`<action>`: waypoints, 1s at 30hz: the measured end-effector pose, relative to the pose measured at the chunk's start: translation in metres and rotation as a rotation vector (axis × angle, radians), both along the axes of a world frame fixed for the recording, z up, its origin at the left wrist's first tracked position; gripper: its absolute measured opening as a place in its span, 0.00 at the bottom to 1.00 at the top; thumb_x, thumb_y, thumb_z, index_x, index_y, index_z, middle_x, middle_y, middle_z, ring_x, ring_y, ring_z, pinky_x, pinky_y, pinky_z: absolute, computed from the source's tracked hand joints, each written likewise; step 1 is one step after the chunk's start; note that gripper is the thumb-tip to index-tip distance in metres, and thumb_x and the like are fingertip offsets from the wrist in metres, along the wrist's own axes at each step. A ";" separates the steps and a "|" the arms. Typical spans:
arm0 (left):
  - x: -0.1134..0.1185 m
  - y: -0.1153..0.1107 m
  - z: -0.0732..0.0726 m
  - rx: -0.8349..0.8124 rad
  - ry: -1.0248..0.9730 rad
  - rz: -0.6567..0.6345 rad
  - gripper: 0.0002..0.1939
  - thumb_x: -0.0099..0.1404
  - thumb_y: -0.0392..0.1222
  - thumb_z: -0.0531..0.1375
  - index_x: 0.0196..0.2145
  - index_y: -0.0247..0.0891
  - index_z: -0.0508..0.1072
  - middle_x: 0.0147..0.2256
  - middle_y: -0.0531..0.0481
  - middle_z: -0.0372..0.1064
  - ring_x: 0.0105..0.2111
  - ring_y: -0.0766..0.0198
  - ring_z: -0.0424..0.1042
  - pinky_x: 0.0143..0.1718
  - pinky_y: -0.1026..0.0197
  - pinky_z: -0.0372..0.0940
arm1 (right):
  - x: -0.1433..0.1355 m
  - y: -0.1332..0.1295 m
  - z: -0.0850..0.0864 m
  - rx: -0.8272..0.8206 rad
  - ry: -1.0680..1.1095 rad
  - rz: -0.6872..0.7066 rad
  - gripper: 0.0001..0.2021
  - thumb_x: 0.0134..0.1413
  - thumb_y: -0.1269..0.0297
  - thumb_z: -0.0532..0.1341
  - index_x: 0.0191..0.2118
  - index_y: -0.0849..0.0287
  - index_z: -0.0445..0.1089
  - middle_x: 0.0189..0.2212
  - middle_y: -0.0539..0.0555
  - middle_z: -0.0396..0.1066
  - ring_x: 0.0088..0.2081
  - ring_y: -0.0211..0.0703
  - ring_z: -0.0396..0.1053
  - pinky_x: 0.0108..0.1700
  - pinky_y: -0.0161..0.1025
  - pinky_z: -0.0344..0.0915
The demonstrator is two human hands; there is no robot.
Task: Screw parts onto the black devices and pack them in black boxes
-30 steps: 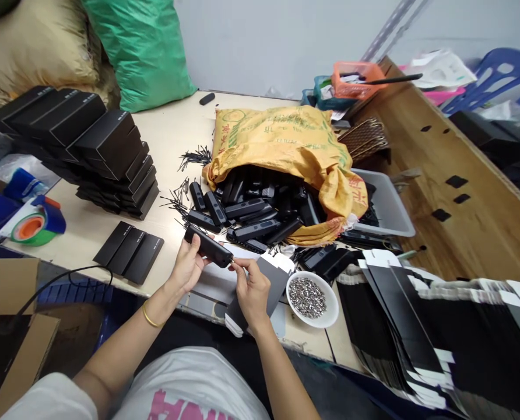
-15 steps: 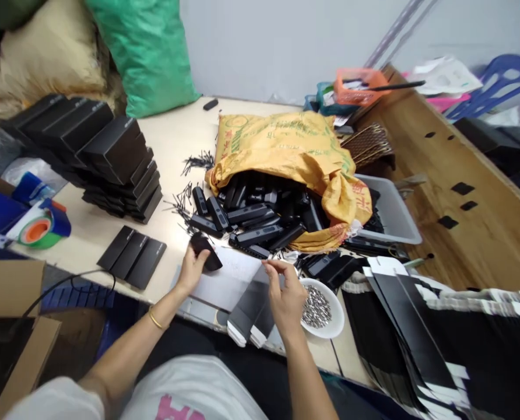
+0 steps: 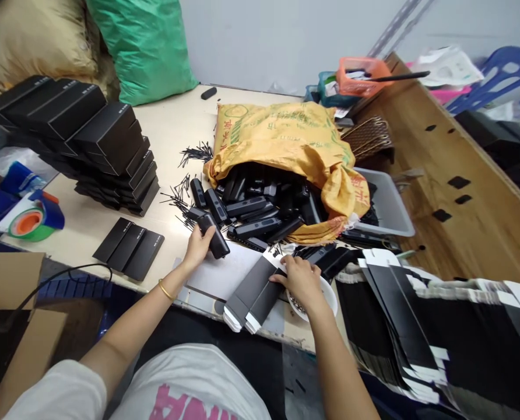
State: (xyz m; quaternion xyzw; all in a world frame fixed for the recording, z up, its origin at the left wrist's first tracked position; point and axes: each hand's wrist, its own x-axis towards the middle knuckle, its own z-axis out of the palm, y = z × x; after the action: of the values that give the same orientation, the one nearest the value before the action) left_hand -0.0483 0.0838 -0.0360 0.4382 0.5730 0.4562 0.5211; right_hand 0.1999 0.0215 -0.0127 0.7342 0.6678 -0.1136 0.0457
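Note:
My left hand (image 3: 197, 247) is closed around a black oblong plastic device (image 3: 216, 238), held tilted above a pale sheet (image 3: 229, 265) on the table. My right hand (image 3: 302, 281) has its fingers closed on the upper edge of a folded-flat black carton (image 3: 253, 291) with white end flaps. Partly under that hand stands a white bowl (image 3: 330, 297) of small metal pieces, largely covered by it. Beyond both hands, more black devices (image 3: 255, 226) spill from the mouth of a yellow woven sack (image 3: 281, 131).
Stacked black boxes (image 3: 106, 137) rise at the left, with three more boxes (image 3: 129, 248) lying nearer. Tape rolls (image 3: 28, 223) sit at the left edge. Flat black cartons (image 3: 400, 315) are piled at right, beside a grey bin (image 3: 395, 204) and a wooden panel (image 3: 452, 163).
My left hand has turned the device so more of its length shows. My right hand, raised in a pinch before, has come down onto the flat carton and shifted right over the bowl.

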 end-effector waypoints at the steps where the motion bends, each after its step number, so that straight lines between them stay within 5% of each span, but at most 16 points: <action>1: 0.004 0.002 -0.005 0.038 0.098 0.002 0.24 0.60 0.55 0.58 0.47 0.36 0.63 0.39 0.42 0.69 0.40 0.55 0.71 0.42 0.52 0.67 | 0.003 0.005 0.000 -0.042 0.057 -0.019 0.15 0.43 0.61 0.67 0.37 0.61 0.67 0.36 0.61 0.71 0.43 0.59 0.66 0.43 0.48 0.54; 4: 0.013 0.006 -0.011 0.202 0.474 0.011 0.29 0.59 0.47 0.60 0.55 0.33 0.60 0.48 0.35 0.64 0.52 0.49 0.63 0.53 0.44 0.57 | 0.014 0.015 -0.001 -0.150 0.255 -0.024 0.09 0.40 0.66 0.67 0.29 0.59 0.65 0.28 0.53 0.70 0.37 0.52 0.67 0.39 0.43 0.54; 7: 0.018 0.000 0.001 0.370 0.724 0.005 0.31 0.60 0.45 0.59 0.58 0.32 0.57 0.54 0.31 0.56 0.56 0.46 0.57 0.56 0.40 0.51 | 0.020 0.016 0.007 -0.124 0.304 -0.011 0.07 0.43 0.67 0.64 0.24 0.58 0.63 0.24 0.50 0.69 0.34 0.47 0.67 0.39 0.41 0.54; 10: 0.018 -0.017 0.027 0.386 0.436 -0.313 0.31 0.60 0.49 0.59 0.59 0.37 0.58 0.55 0.36 0.56 0.56 0.50 0.58 0.57 0.45 0.53 | 0.013 0.014 0.022 0.125 0.460 -0.002 0.07 0.48 0.65 0.60 0.25 0.57 0.61 0.27 0.51 0.69 0.35 0.45 0.66 0.40 0.41 0.56; 13: 0.019 -0.039 0.050 -0.013 -0.116 -0.816 0.27 0.62 0.55 0.54 0.54 0.36 0.64 0.49 0.37 0.66 0.48 0.52 0.68 0.49 0.49 0.63 | -0.008 0.014 0.035 0.321 0.904 0.090 0.11 0.50 0.58 0.60 0.25 0.56 0.59 0.28 0.51 0.69 0.33 0.43 0.66 0.39 0.41 0.60; 15: 0.020 -0.051 0.058 -0.320 -0.405 -0.917 0.29 0.63 0.59 0.51 0.49 0.31 0.69 0.40 0.36 0.71 0.37 0.53 0.74 0.39 0.52 0.69 | -0.023 0.017 0.039 0.291 1.258 0.128 0.16 0.49 0.52 0.61 0.24 0.55 0.57 0.26 0.50 0.68 0.31 0.42 0.65 0.36 0.41 0.62; 17: 0.020 -0.056 0.061 -0.426 -0.560 -0.780 0.29 0.62 0.59 0.52 0.50 0.31 0.67 0.34 0.39 0.72 0.29 0.58 0.74 0.31 0.57 0.70 | -0.038 0.018 0.038 0.298 1.499 0.068 0.18 0.45 0.50 0.63 0.25 0.55 0.56 0.26 0.49 0.67 0.30 0.41 0.65 0.35 0.40 0.63; 20: 0.020 -0.056 0.059 -0.335 -0.620 -0.539 0.33 0.61 0.52 0.58 0.60 0.46 0.51 0.37 0.46 0.72 0.28 0.62 0.74 0.29 0.59 0.70 | -0.060 0.014 0.032 0.457 1.476 -0.150 0.14 0.45 0.52 0.63 0.32 0.55 0.64 0.33 0.51 0.68 0.36 0.41 0.66 0.38 0.40 0.65; 22: 0.020 -0.056 0.054 -0.269 -0.595 -0.500 0.37 0.60 0.50 0.59 0.61 0.52 0.45 0.39 0.47 0.71 0.29 0.62 0.75 0.30 0.58 0.71 | -0.075 0.007 0.026 0.504 1.360 -0.249 0.12 0.49 0.53 0.61 0.36 0.55 0.68 0.39 0.54 0.66 0.41 0.43 0.66 0.40 0.40 0.66; 27: 0.018 -0.062 0.037 -0.250 -0.452 -0.508 0.28 0.60 0.52 0.59 0.55 0.44 0.54 0.41 0.47 0.69 0.29 0.65 0.73 0.30 0.61 0.70 | -0.102 -0.007 0.005 0.481 1.256 -0.358 0.11 0.53 0.55 0.58 0.28 0.56 0.68 0.43 0.57 0.64 0.48 0.46 0.63 0.49 0.43 0.64; 30: 0.018 -0.062 0.034 -0.288 -0.428 -0.431 0.33 0.60 0.50 0.59 0.58 0.47 0.48 0.42 0.47 0.69 0.32 0.65 0.73 0.33 0.61 0.70 | -0.107 -0.005 0.001 0.548 1.347 -0.393 0.11 0.52 0.57 0.59 0.40 0.54 0.67 0.46 0.56 0.65 0.45 0.43 0.65 0.47 0.42 0.64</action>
State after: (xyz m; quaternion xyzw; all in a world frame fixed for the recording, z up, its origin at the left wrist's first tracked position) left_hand -0.0302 0.0214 -0.0024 0.3656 0.4032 0.3314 0.7707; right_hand 0.0925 0.0169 -0.0116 0.5964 0.4124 -0.3739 -0.5782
